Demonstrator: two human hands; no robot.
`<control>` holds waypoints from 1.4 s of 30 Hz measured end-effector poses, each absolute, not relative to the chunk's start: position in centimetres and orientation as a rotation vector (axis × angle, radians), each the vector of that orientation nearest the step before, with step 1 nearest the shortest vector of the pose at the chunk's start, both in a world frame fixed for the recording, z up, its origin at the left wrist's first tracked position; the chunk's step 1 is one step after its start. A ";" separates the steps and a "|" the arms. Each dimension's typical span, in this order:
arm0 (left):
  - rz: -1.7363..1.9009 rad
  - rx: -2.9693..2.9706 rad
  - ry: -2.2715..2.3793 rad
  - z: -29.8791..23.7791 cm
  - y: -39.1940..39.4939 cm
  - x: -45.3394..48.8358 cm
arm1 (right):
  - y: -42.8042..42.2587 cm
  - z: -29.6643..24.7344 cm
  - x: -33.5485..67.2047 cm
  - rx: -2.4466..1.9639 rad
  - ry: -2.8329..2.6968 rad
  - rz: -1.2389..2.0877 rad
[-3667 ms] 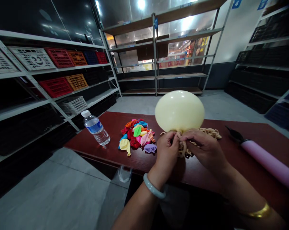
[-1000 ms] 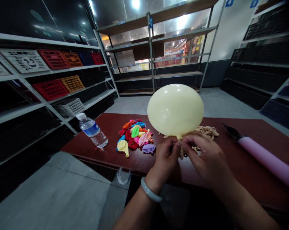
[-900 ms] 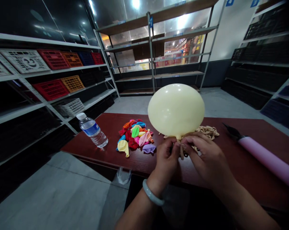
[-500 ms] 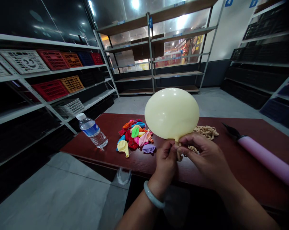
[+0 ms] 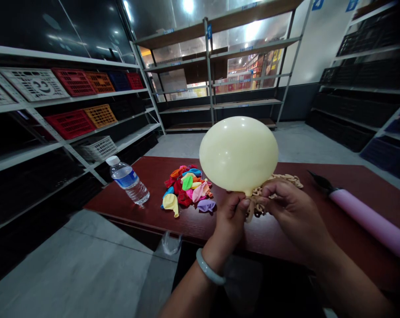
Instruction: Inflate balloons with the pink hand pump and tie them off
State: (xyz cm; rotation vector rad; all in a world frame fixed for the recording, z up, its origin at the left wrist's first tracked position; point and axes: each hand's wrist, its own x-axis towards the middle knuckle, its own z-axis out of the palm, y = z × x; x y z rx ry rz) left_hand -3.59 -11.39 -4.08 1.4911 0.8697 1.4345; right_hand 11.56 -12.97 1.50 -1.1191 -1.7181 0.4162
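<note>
A blown-up pale yellow balloon stands over the front of a dark red table. My left hand pinches its neck from below. Beside it on the right, my right hand has its fingertips curled at the neck and at a tan chain of small loops that trails behind the balloon. Whether the right hand grips the neck or the chain is hard to see.
A heap of limp coloured balloons lies left of my hands, a water bottle further left. A pink hand pump lies along the table's right side. Metal shelving with plastic crates lines the left wall.
The balloon has tipped slightly left and risen a little. My right hand has drawn back to the right from the neck, and the tan chain now shows between the hands.
</note>
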 end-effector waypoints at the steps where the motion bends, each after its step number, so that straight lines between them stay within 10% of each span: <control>1: 1.420 1.498 0.865 -3.9 -11.4 -3.6 | -12.9 1.4 11.6 -1.133 -1.713 0.274; 7: 1.339 1.467 0.811 -3.1 -11.7 -2.9 | -12.0 0.6 11.5 -1.151 -1.583 -0.067; 21: 1.240 2.070 1.159 -3.7 -8.9 -3.2 | -8.3 -3.3 9.2 -1.112 -1.031 1.035; 42: 1.322 1.540 1.140 -8.3 -10.1 -7.1 | 12.5 -2.3 11.9 -1.457 -1.140 0.987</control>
